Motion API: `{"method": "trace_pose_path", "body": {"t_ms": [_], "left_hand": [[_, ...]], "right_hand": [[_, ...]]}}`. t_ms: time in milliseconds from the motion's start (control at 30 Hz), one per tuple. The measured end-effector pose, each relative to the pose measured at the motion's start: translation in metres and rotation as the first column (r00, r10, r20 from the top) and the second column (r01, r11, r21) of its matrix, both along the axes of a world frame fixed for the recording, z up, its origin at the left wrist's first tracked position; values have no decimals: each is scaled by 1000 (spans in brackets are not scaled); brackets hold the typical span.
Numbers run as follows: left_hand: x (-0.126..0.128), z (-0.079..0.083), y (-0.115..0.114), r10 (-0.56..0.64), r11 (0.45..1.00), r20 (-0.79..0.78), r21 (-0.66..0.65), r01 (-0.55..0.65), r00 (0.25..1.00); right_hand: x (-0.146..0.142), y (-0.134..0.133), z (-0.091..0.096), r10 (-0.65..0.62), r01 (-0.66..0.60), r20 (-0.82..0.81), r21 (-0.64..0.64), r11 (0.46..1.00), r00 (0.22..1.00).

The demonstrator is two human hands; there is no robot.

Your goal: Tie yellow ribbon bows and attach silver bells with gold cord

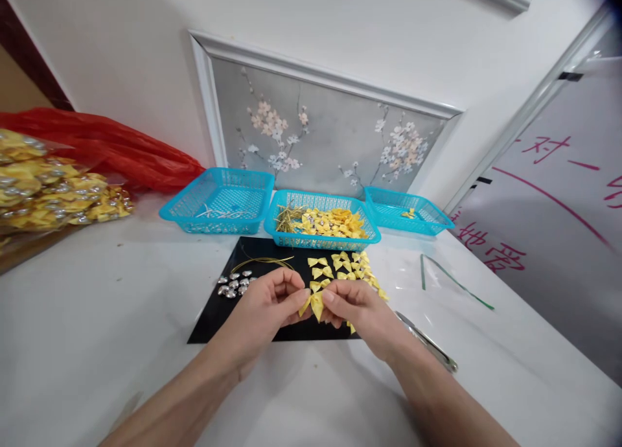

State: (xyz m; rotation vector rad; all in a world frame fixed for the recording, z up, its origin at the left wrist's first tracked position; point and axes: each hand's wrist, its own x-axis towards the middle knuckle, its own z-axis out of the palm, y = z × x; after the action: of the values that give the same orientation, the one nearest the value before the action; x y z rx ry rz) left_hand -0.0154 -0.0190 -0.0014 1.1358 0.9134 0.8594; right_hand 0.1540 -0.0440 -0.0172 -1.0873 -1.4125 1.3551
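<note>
Between my two hands is a small yellow ribbon bow (316, 306), held above the near part of a black mat (296, 332). My left hand (272, 297) pinches its left side between thumb and fingertips. On the other side, my right hand (357, 308) grips the bow the same way. Several more yellow bows (343, 265) lie in rows on the mat beyond my right hand. Silver heart-shaped beads (233, 285) sit in a group at the mat's left, and thin gold wires (262, 260) curve above them.
Three blue baskets stand along the wall: the left one (218, 223) with white strips, the middle one (323, 241) with yellow bows and gold ties, the right one (408, 225) with a few yellow pieces. Scissors (430, 346) and a green strip (457, 282) lie right; a bag of bows (53, 188) lies left.
</note>
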Motion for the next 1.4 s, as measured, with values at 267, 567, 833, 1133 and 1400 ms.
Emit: {"method": "trace_pose_path", "body": {"t_ms": [267,567,833,1133,1400], "left_hand": [[-4,5,-1,-26,999,5,-45,26,1000],[-1,5,-2,-39,993,-2,-115,38,999],[-1,3,2,13,993,-35,-119,-17,999],[-5,-2,8,224,974,-78,34,-222,971],[-4,0,5,190,980,-174,87,-178,966]], "right_hand": [[7,0,10,39,-33,108,-62,998,993],[6,3,6,-10,14,84,-45,999,996],[16,7,1,-113,92,342,76,993,933],[32,19,-11,-249,147,629,211,966,737],[29,13,-3,-352,174,724,312,934,593]]}}
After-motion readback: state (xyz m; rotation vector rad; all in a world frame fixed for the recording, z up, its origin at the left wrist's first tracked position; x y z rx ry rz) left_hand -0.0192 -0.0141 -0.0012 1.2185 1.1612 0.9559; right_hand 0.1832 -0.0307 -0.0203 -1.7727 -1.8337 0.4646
